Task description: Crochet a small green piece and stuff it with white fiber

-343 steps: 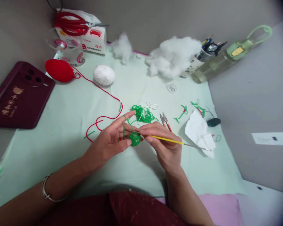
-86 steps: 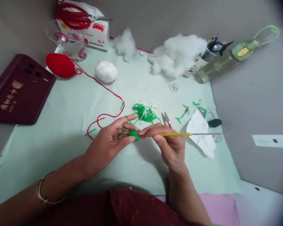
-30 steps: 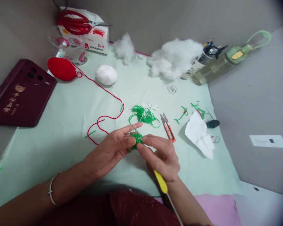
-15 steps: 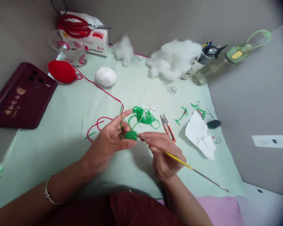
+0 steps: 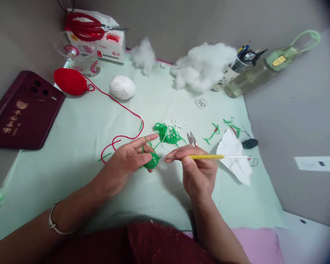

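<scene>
My left hand (image 5: 126,161) pinches a small green crocheted piece (image 5: 152,161) between thumb and fingers, with green yarn looped over the raised forefinger. My right hand (image 5: 199,170) grips a yellow-handled crochet hook (image 5: 206,157) that lies level, its metal tip pointing left at the green piece. The yarn runs back to a loose green tangle (image 5: 167,134) on the pale green cloth (image 5: 79,157) just behind my hands.
Small snips (image 5: 191,138) and a crumpled white tissue (image 5: 235,156) lie right of the hook. A red yarn ball (image 5: 68,81), white yarn ball (image 5: 122,87), stuffing (image 5: 203,66), a pen cup (image 5: 236,66), bottle (image 5: 264,71) and red scissors (image 5: 85,27) line the back; a maroon phone (image 5: 22,112) lies left.
The hook has swung up from pointing down-right to lying level. Its tip now meets the green piece, which my left hand has lowered slightly.
</scene>
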Tool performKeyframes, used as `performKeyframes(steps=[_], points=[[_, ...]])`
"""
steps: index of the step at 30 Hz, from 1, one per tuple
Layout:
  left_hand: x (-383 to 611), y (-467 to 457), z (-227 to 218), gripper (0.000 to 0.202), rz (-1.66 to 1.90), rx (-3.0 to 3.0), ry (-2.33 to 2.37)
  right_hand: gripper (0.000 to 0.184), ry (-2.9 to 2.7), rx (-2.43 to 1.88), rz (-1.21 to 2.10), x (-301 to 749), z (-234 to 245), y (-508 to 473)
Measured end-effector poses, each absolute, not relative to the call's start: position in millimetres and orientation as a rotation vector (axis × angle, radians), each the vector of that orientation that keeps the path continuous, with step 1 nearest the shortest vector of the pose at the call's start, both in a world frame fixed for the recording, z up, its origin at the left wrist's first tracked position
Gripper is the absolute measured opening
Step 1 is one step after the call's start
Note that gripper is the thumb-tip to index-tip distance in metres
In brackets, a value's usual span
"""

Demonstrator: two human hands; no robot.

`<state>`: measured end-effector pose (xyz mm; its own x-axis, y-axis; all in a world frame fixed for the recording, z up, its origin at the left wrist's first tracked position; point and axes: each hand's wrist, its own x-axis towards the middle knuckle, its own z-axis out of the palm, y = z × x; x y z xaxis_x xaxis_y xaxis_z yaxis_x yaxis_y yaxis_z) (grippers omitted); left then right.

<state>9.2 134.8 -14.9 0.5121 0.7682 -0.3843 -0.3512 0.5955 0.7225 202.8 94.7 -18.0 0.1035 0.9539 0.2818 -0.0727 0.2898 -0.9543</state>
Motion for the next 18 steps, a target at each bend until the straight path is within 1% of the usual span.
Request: performKeyframes(steps=[7, 11, 14, 18], points=[[7.1, 137.3, -19.1, 0.040, 0.613, 0.510, 0.634, 0.010, -1.179, -0.961, 1.013, 204.7, -19.3, 96.5], [7.2, 137.0, -18.8, 0.035, 0.587, 0.521, 0.596, 0.010, -1.135, -0.932, 1.053, 205.3, -20.1, 99.5], [7.9, 135.6, -18.1, 0.038, 0.620, 0.568, 0.613, 0.011, -1.098, -0.886, 1.097, 204.1, -20.9, 101.5], [9.9, 132.1, -20.0, 0.052, 0.709, 0.684, 0.626, 0.011, -1.209, -0.908, 1.023, 200.4, -23.4, 99.9]])
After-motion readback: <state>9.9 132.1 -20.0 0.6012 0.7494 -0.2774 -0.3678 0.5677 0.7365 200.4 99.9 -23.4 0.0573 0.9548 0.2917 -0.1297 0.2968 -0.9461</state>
